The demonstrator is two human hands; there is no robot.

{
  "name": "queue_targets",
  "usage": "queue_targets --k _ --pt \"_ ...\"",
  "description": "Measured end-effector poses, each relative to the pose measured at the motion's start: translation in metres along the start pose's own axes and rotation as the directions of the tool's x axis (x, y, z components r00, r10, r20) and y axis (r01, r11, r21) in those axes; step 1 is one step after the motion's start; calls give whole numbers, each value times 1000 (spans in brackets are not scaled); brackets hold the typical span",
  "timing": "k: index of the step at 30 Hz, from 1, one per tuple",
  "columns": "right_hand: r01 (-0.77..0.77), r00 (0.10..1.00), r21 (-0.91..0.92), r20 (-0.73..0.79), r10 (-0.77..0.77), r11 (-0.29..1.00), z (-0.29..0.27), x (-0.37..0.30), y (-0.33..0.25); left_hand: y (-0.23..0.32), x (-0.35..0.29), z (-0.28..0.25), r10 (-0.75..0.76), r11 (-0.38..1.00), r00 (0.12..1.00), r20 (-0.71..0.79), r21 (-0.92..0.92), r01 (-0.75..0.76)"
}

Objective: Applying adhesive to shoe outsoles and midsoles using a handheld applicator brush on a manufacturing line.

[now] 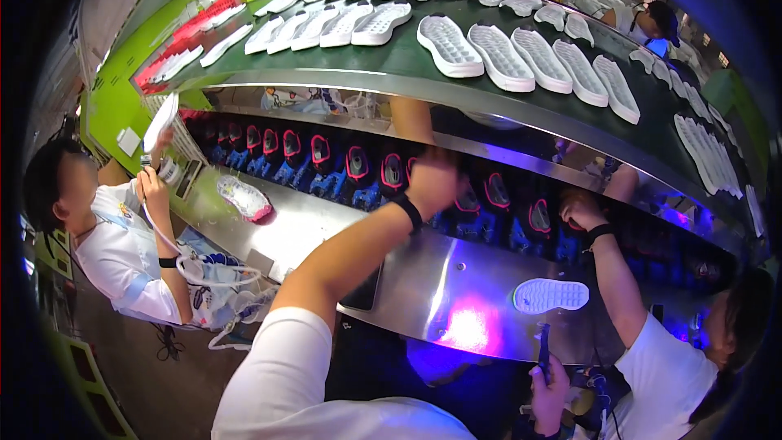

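My left hand (pixel 436 183), blurred, reaches from a black wristband into a row of dark shoe uppers (pixel 357 163) with red-pink collars. The uppers stand on blue holders beneath the raised belt. Motion hides this hand's fingers, so I cannot make out any grip. Low in the picture, my right hand (pixel 550 395) is closed around a slim black stick-like tool (pixel 544 346), held upright in front of the steel worktop (pixel 407 277). Just beyond the tool lies a white shoe sole (pixel 551 296), flat on the worktop.
Several white soles (pixel 450 46) lie along the raised green belt (pixel 391 61). At left a person (pixel 122 253) holds a white sole (pixel 160 122); a white-and-pink shoe (pixel 244 199) rests nearby. At right another person's hand (pixel 582 212) reaches into the uppers. Purple light (pixel 471 327) glows on the worktop.
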State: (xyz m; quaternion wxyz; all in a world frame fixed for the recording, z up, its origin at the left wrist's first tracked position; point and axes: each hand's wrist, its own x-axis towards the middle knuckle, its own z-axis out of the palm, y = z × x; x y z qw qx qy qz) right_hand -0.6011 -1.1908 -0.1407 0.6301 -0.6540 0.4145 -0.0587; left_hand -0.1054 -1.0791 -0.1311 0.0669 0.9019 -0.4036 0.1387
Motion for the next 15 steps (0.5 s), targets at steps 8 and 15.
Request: queue_targets --k 8,15 --pt "32 998 67 -49 -29 997 8 38 -14 19 -14 29 -91 976 947 308 -159 145" --pt "-24 1000 152 16 22 988 -4 39 -3 18 -8 39 -100 976 941 324 -150 155"
